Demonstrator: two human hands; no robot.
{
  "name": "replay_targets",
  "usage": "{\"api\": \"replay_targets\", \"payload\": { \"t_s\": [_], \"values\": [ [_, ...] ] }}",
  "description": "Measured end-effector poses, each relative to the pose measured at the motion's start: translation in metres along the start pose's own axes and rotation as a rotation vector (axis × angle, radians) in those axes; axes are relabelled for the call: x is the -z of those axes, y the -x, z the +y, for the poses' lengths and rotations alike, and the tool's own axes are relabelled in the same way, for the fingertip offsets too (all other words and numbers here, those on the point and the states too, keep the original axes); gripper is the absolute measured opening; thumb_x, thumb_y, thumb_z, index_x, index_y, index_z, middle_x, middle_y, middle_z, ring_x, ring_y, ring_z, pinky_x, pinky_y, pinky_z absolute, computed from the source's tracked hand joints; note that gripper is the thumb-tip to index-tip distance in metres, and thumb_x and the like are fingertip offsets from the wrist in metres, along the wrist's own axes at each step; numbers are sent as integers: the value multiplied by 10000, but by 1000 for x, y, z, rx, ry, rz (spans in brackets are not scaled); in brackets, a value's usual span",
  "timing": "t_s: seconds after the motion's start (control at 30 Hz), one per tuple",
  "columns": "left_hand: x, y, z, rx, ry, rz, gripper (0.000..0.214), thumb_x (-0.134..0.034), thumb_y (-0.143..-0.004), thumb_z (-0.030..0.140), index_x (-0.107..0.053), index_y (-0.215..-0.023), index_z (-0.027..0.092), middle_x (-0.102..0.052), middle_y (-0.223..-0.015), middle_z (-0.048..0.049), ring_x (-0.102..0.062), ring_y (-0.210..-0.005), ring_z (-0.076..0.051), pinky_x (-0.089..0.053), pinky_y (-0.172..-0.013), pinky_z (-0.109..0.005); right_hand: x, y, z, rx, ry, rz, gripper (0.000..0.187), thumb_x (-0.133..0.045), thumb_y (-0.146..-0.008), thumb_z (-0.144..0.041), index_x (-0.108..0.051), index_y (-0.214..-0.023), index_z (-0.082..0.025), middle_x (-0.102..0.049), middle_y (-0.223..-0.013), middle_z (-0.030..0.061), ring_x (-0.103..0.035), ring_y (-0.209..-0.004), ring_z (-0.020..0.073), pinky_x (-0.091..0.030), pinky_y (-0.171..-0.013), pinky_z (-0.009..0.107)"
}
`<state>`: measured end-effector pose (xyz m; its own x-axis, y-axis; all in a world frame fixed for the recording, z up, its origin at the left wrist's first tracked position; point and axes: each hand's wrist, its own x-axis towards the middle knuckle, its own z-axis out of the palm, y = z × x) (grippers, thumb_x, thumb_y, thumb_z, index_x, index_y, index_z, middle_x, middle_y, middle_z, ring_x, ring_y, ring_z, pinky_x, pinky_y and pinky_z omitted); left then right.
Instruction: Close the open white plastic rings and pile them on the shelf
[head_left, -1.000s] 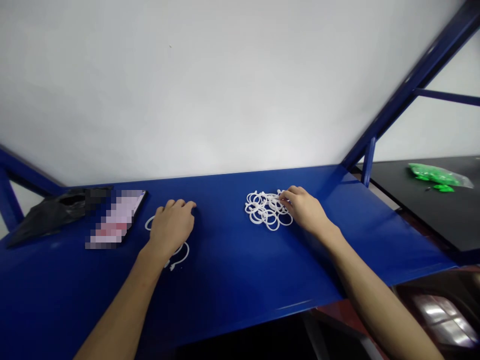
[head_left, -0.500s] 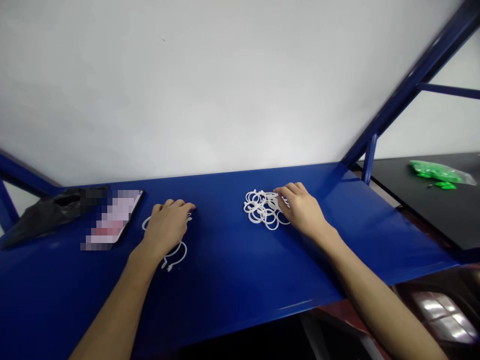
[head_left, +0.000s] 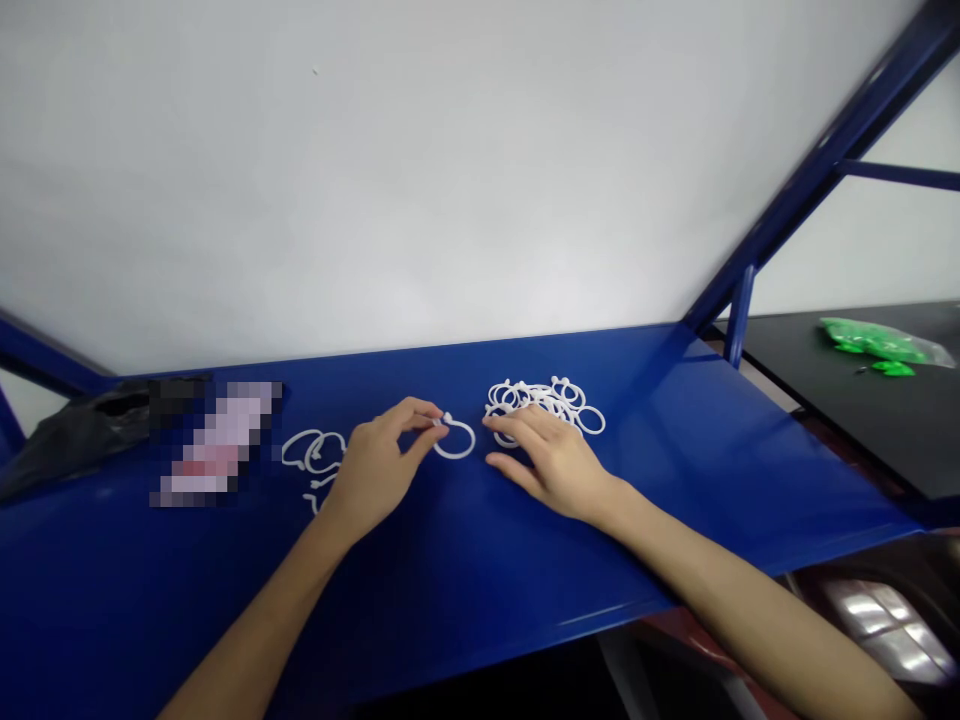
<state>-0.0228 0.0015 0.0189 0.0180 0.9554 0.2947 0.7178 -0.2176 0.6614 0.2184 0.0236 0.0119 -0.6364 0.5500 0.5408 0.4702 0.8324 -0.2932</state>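
Between the thumb and forefinger of my left hand [head_left: 379, 462] is a white plastic ring [head_left: 454, 458] with a small knob at its top, like a shower curtain ring. My right hand [head_left: 559, 460] has its thumb and fingers apart, with the fingertips over the near left side of a pile of white rings [head_left: 550, 396]. Nothing shows between its fingers. Several white rings with gaps between their ends [head_left: 307, 465] lie left of my left wrist, which partly covers them.
Everything lies on a blue metal tabletop [head_left: 465, 560] against a white wall. At the left are a phone [head_left: 225, 440], blurred out, and a black plastic bag [head_left: 82, 435]. A black table [head_left: 847, 410] at the right holds a clear bag of green pieces [head_left: 877, 342].
My left hand has moved right from the gapped rings and now pinches one ring near the middle. My right hand has shifted left and nearer across the pile, its thumb now apart.
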Motion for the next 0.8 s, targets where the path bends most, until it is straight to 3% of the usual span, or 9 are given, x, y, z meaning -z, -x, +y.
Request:
{"api": "replay_targets", "payload": {
  "t_s": [0.13, 0.3, 0.5, 0.8],
  "values": [
    [-9, 6, 12, 101, 228, -75, 329, -683, -846, 526, -665, -1044, 264, -792, -887, -6, -741, -805, -210, -501, -602, -277, -7, 3, -7, -27, -132, 10, 264, -530, -1022, -301, -551, -1253, -176, -721, -1069, 100, -696, -945, 217, -589, -826, 382],
    [-16, 10, 13, 149, 391, -82, 308, -721, -802, 521, -715, -893, 227, -798, -904, -30, -757, -853, -222, -584, -764, -308, -15, 7, -7, -15, -182, 58, 240, -481, -1016, -186, -555, -1244, -165, -706, -1001, 99, -679, -869, 191, -581, -764, 341],
    [-24, 16, 15, 86, 363, -5, 179, -676, -835, 406, -722, -791, 238, -804, -906, -13, -764, -820, -212, -601, -762, -307, -16, 10, -11, 63, -102, 76, 233, -434, -1032, -162, -575, -1217, -139, -634, -840, 66, -586, -733, 162, -531, -667, 287],
    [-23, 22, 17, -48, 304, 52, 152, -668, -875, 359, -717, -803, 234, -799, -817, 7, -765, -772, -187, -607, -760, -289, -11, 9, -16, 74, -33, 82, 262, -389, -1048, -142, -594, -1200, -86, -633, -816, 77, -554, -711, 155, -506, -646, 269]
  ]
}}
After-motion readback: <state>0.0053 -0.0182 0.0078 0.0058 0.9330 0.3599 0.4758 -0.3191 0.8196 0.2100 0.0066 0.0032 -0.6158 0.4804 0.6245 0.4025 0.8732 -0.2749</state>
